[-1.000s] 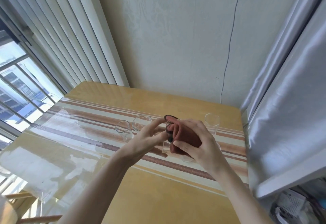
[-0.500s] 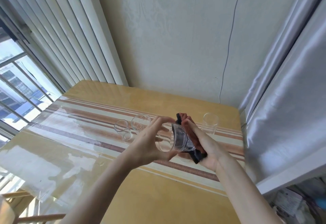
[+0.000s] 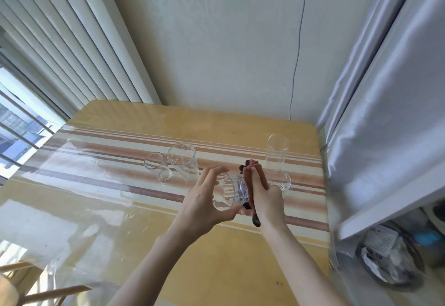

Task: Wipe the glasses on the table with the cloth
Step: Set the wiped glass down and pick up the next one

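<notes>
Your left hand [image 3: 201, 199] is gripping a clear glass [image 3: 227, 193] on its side above the table [image 3: 216, 269], fingers curled round its wall. Your right hand [image 3: 265, 199] is pressing the dark red cloth [image 3: 249, 185] against the bottom of this glass, fingers closed on the cloth. Four other glasses are standing on the striped runner [image 3: 108, 161]: two [image 3: 157, 166] [image 3: 183, 161] to the left, two [image 3: 278, 150] [image 3: 280, 181] to the right.

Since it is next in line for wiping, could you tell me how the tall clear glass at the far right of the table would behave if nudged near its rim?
The tall clear glass stands upright and narrow for its height, so a push near the rim would probably tip it. Its straight round wall suggests it would roll once down. It looks thin and smooth, so likely fragile and slippery on the glossy table cover.
</notes>
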Action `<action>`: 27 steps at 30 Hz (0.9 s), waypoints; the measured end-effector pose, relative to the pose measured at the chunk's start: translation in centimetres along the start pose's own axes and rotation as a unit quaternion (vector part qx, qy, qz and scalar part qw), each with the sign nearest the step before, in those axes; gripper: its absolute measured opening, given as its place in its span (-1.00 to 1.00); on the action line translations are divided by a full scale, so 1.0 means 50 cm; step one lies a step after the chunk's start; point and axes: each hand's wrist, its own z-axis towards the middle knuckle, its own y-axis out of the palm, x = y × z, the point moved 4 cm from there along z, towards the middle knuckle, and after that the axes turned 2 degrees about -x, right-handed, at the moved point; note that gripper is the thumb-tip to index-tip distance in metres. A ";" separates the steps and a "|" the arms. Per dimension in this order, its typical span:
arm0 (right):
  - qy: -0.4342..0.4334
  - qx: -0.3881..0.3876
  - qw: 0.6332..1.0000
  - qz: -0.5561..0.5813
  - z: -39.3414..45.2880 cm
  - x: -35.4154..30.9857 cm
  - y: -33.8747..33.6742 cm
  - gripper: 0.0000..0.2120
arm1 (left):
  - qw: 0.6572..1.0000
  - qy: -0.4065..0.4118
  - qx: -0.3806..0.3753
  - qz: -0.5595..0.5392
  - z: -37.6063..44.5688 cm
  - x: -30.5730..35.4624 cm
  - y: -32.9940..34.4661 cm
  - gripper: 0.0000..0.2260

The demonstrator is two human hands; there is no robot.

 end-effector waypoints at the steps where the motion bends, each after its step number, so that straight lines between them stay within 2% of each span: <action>1: -0.003 0.008 1.000 -0.015 0.003 0.015 -0.006 -0.53 | 1.000 -0.015 -0.003 0.005 0.000 -0.010 0.010 -0.37; 5: 0.011 0.036 0.996 -0.083 0.014 0.097 -0.040 -0.65 | 0.994 -0.098 -0.012 0.050 0.018 -0.059 0.048 -0.39; 9: 0.013 0.068 0.984 -0.165 0.018 0.167 -0.089 -0.66 | 0.978 -0.162 -0.068 0.113 0.074 -0.094 0.096 -0.35; 13: -0.004 0.041 0.971 -0.234 0.035 0.203 -0.117 -0.74 | 0.965 -0.195 -0.089 0.149 0.134 -0.112 0.120 -0.35; 17: -0.010 0.038 0.972 -0.231 0.047 0.225 -0.133 -0.70 | 0.966 -0.192 -0.078 0.154 0.130 -0.122 0.101 -0.40; 21: -0.017 0.060 0.975 -0.215 0.055 0.244 -0.142 -0.64 | 0.959 -0.231 -0.061 0.152 0.105 -0.155 0.086 -0.39; 27: -0.027 0.053 0.972 -0.228 0.071 0.268 -0.119 -0.66 | 0.942 -0.253 -0.120 0.186 0.103 -0.210 0.173 -0.38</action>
